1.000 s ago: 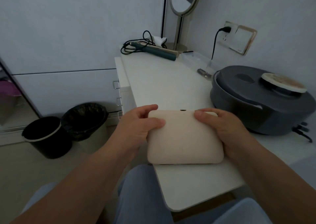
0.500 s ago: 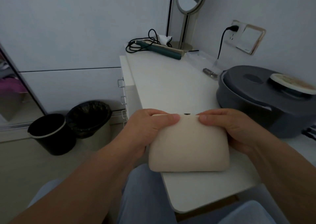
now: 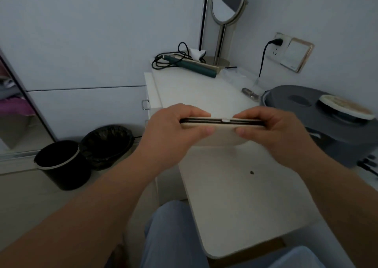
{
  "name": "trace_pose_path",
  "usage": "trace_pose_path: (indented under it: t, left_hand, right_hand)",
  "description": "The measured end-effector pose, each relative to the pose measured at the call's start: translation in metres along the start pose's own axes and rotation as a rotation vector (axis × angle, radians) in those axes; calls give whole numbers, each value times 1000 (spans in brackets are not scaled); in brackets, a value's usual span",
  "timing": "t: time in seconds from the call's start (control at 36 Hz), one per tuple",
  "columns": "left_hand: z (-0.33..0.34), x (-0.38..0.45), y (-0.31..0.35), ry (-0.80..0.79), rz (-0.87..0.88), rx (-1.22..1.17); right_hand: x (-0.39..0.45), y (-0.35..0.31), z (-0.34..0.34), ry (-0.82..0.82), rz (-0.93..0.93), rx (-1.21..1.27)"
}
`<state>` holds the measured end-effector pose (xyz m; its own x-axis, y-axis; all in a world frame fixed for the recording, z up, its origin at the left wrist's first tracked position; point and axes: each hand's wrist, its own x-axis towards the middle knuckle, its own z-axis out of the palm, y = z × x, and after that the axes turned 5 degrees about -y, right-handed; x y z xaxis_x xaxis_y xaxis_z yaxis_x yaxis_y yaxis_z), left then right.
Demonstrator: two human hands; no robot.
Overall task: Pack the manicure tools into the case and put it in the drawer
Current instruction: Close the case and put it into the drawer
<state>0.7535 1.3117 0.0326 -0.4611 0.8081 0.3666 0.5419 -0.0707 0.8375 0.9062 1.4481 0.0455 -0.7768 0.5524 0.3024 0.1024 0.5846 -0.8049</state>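
Note:
A cream manicure case [image 3: 222, 136] is held in the air above the white desk [image 3: 235, 196], tilted so its dark seam and small clasp face me. My left hand [image 3: 173, 128] grips its left end, fingers over the top and thumb underneath. My right hand [image 3: 272, 130] grips its right end the same way. The case looks closed, with only a thin dark gap along the edge. No loose manicure tools are in sight. A drawer handle [image 3: 145, 104] shows on the white drawer unit at the desk's left side.
A large grey lidded appliance [image 3: 327, 128] stands on the desk at right. A green hair tool with black cord [image 3: 194, 66], a round mirror [image 3: 227, 4] and a small metal item [image 3: 250, 93] sit at the back. Two black bins [image 3: 65, 165] stand on the floor at left.
Both hands lifted the case off the desk and tipped it up, so its seam edge now faces me. The camera view shifted and a small dark speck on the desk is uncovered.

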Motion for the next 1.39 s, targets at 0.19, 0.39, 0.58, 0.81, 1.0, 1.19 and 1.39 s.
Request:
trace_pose_path:
  t: [0.19, 0.39, 0.58, 0.81, 1.0, 1.19, 1.39]
  left_hand:
    - [6, -10, -20, 45, 104, 155]
    - [23, -34, -36, 31, 189, 309]
    - [26, -39, -39, -46, 125, 319]
    - [11, -54, -41, -222, 135, 296]
    - [-27, -84, -70, -23, 75, 274]
    - [-96, -114, -160, 30, -364, 361]
    - [-124, -125, -256, -23, -674, 315]
  right_hand:
    - [-10, 12, 18, 33, -39, -166]
    - [-34, 32, 30, -15, -163, -435]
    - [-38, 36, 38, -43, -111, -543]
    - [-46, 18, 47, -36, 3, -570]
    - [-42, -6, 73, -19, -3, -634]
    - [10, -21, 125, -174, -41, -750]
    - [109, -10, 172, -315, -2, -916]
